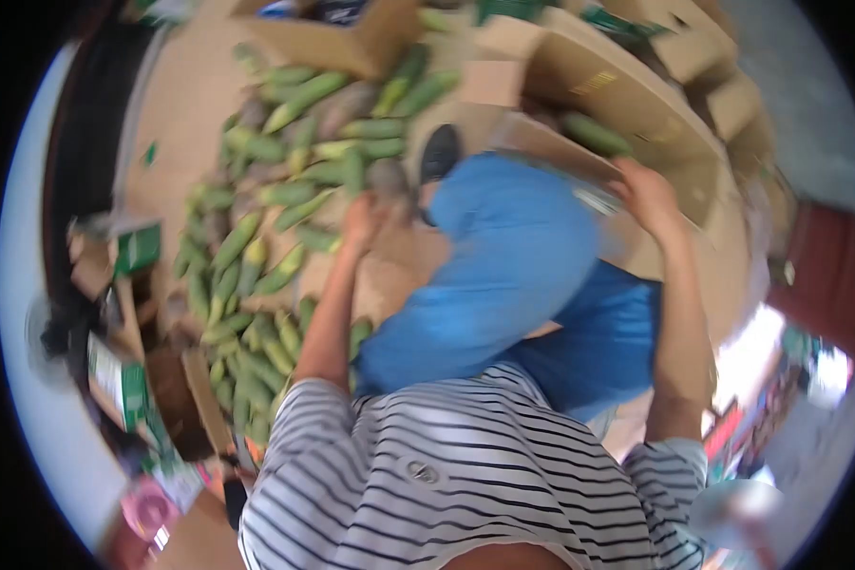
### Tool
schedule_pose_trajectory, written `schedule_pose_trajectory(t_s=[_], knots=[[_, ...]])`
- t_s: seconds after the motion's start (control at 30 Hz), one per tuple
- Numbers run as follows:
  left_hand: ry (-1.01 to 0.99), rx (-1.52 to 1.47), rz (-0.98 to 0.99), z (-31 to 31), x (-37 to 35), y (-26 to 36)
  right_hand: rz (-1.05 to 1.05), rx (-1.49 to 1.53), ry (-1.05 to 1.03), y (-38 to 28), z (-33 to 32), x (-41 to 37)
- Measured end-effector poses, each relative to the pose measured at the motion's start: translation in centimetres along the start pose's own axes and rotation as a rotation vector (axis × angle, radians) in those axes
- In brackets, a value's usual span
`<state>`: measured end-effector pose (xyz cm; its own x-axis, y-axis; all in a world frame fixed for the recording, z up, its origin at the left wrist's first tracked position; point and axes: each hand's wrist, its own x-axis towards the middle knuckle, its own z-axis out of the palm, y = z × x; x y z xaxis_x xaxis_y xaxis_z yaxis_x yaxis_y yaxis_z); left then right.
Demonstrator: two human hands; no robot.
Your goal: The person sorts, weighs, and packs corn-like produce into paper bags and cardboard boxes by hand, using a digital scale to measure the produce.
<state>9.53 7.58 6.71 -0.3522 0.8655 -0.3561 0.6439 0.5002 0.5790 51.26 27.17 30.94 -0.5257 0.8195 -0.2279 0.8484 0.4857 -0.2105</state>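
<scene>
My left hand (pixel 361 226) is at the near edge of a spread of long green cucumber-like vegetables (pixel 242 237), some with yellowish ends. Its fingers look closed at the lower end of one upright green vegetable (pixel 353 171), though blur softens the grip. A brownish vegetable (pixel 388 179) lies just beside that hand. On the other side, my right hand (pixel 648 198) is curled at the near edge of an open cardboard box (pixel 655 128). Inside the box, close to those fingers, rests one green vegetable (pixel 594 135).
My bent leg in blue trousers (pixel 513 247) lies between both hands, with a dark shoe (pixel 440 154) by the vegetables. Another cardboard box (pixel 351 43) stands at the far side. A box with green printing (pixel 128 385) is at left, and more cartons (pixel 679 43) sit at upper right.
</scene>
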Motion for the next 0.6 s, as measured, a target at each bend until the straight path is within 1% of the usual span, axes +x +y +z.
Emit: schedule_pose_trajectory(t_s=[0.03, 0.07, 0.1, 0.13, 0.17, 0.2, 0.23, 0.27, 0.33, 0.43, 0.53, 0.57, 0.6], knots=[[-0.067, 0.007, -0.095, -0.3, -0.1, 0.7, -0.051, 0.002, 0.037, 1.4, 1.2, 0.1], [-0.137, -0.007, -0.132, 1.2, 1.5, -2.2, -0.033, 0.008, 0.027, 1.0, 0.9, 0.3], [-0.129, -0.032, -0.143, 1.3, 1.6, -1.7, -0.054, 0.05, 0.068, 1.4, 1.4, 0.4], [0.03, -0.112, -0.089, 3.1, 1.9, -3.0, 0.053, 0.133, -0.02, 0.6, 0.5, 0.5], [-0.031, -0.239, -0.076, 4.5, 3.1, -4.8, 0.017, 0.074, 0.0, 0.7, 0.8, 0.5], [-0.079, -0.413, -0.283, 5.3, 3.7, -4.4, -0.034, 0.02, 0.013, 0.9, 1.1, 0.6], [-0.023, -0.411, -0.337, 6.8, 4.7, -5.3, -0.017, 0.035, 0.014, 0.9, 0.9, 0.5], [-0.02, -0.437, -0.277, 7.5, 5.7, -6.2, -0.008, 0.055, 0.012, 0.6, 1.0, 0.7], [0.015, -0.437, -0.333, 7.4, 6.0, -4.7, 0.004, 0.08, 0.005, 0.3, 0.9, 0.7], [0.031, -0.56, -0.575, 8.5, 6.7, -3.5, 0.017, 0.087, -0.005, 0.2, 0.3, 0.6], [0.007, -0.577, -0.516, 8.5, 6.7, -3.4, 0.016, 0.106, 0.008, 0.1, 0.5, 0.7], [-0.027, -0.602, -0.555, 8.1, 6.3, -3.5, 0.013, 0.111, 0.019, 0.2, 0.7, 0.8], [-0.07, -0.827, -0.483, 7.6, 5.1, -2.9, 0.011, 0.113, 0.032, 0.4, 0.9, 0.9]])
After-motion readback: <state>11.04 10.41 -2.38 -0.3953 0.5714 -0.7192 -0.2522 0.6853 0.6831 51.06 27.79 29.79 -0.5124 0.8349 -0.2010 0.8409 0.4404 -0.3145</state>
